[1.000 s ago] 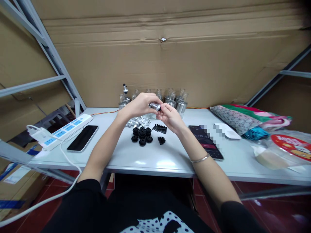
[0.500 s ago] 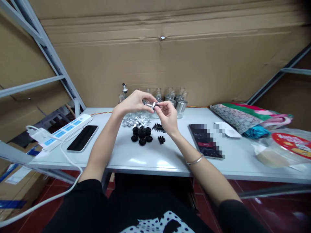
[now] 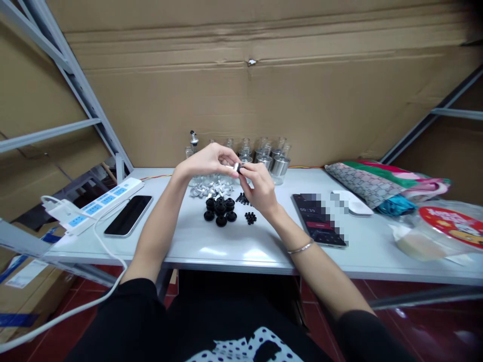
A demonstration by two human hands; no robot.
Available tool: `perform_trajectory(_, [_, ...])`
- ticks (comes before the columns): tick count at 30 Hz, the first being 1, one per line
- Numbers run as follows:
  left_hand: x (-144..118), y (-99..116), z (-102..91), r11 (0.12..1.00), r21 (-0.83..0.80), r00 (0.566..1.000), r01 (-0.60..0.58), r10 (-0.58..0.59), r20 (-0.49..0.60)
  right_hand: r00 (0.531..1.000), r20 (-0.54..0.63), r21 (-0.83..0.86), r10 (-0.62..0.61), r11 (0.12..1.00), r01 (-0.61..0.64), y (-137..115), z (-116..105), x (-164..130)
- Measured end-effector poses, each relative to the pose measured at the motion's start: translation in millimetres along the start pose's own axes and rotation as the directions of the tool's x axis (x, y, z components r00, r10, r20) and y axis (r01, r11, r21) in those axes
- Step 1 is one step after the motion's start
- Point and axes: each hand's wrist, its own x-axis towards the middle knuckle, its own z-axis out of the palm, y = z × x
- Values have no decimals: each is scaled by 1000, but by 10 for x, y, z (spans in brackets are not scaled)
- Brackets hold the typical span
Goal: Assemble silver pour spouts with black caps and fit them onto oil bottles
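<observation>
A: What do the two hands hold?

B: The left hand and the right hand meet above the white table. Both sets of fingertips are pinched on one small silver fitting, held in the air between them. Whether a black piece is already seated in it is too small to tell.

A: What lies about the fingers?

B: Directly below them sits a cluster of black round caps. Just right of that cluster, under the right hand's fingers, lie small black plugs and a row of black pins. Beneath the left fingertips lies a heap of loose silver fittings. Beyond the fingers, against the cardboard wall, stand glass bottles with metal collars; one, beyond the left hand, carries a pour spout.

A: How far along does the work appear?

B: As a judgement: early. Only that one bottle shows a finished spout; the others stand open-necked, and the heaps of parts look largely undrawn. One fitting is in hand, many remain.

A: And farther off?

B: Well left of the left hand lie a dark phone and a power strip; right of the right hand, a second phone and a patterned bag.
</observation>
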Motion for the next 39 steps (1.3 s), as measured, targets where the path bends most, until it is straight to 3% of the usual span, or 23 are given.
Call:
perform_trajectory(5, [11, 10, 27, 994, 105, 1000, 26, -25, -12, 999, -2, 67, 53, 996, -52, -24, 32, -7])
perform_trajectory(10, [-7, 140, 77, 975, 218, 995, -26, 48, -92, 951, -84, 240, 299, 932, -272, -73, 32, 9])
perform_trajectory(15, [-66, 267, 93, 921, 378, 980, -88, 147, -131, 885, 122, 445, 449, 772, -454, -112, -42, 74])
perform_trajectory(19, [-41, 228, 125, 892, 435, 972, -121, 196, -131, 790, 187, 603, 583, 567, -561, -127, -64, 142])
perform_trajectory(23, [-11, 160, 109, 896, 430, 980, -106, 168, -108, 741, 287, 643, 607, 452, -619, -132, -34, 172])
perform_trajectory(26, [-31, 134, 46, 936, 345, 990, -74, 110, -86, 755, 255, 628, 604, 490, -604, -151, -3, 157])
perform_trajectory(30, [-62, 100, -20, 974, 222, 994, -41, 62, -89, 836, 120, 472, 536, 710, -523, -194, 9, 116])
perform_trajectory(34, [-65, 46, -33, 997, 74, 998, 8, -2, -70, 939, 16, 215, 343, 916, -338, -224, -4, 95])
perform_trajectory(39, [-84, 10, -60, 997, -67, 999, 38, -39, -16, 997, -18, 97, 79, 992, -77, -181, 11, 75])
